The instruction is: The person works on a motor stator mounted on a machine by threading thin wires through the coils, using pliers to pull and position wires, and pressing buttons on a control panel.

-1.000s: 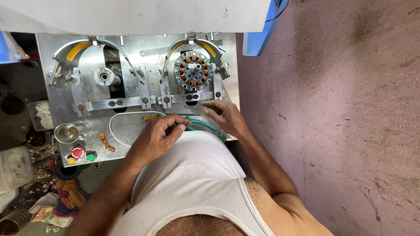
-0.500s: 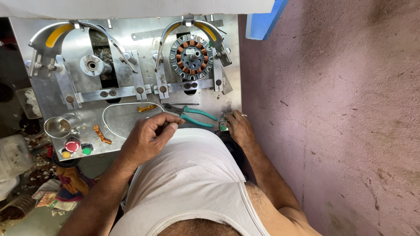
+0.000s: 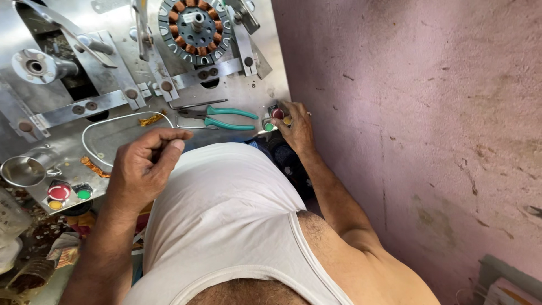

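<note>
Head view cuts off the top of the metal worktop (image 3: 248, 93), so the wound stator (image 3: 195, 25), a ring of copper coils on a grey steel core, loses its far rim. My chest in a white vest hides the worktop's near edge.

My left hand (image 3: 144, 166) hangs curled above the near edge, thumb and forefinger pressed together; whether a strand of wire sits in that pinch is too fine to tell. Just beyond those fingers lie a thin loop of pale wire (image 3: 121, 121) and a scrap of amber tape (image 3: 149, 120). Beside the wrist, further left, sit a red button (image 3: 58, 192) and a green button (image 3: 84, 194), with a shallow steel cup (image 3: 22, 171) past them.

My right hand (image 3: 294, 127) rests at the worktop's right corner, fingers spread over a small cluster of switches (image 3: 274, 120), red and green caps peeping out; the rest is covered. Teal-handled pliers (image 3: 223, 118) lie flat just left of those fingers, jaws pointing left.

Half a second ago my left hand was nearly touching the pliers; now it has drawn back, and the view has tipped closer.
</note>
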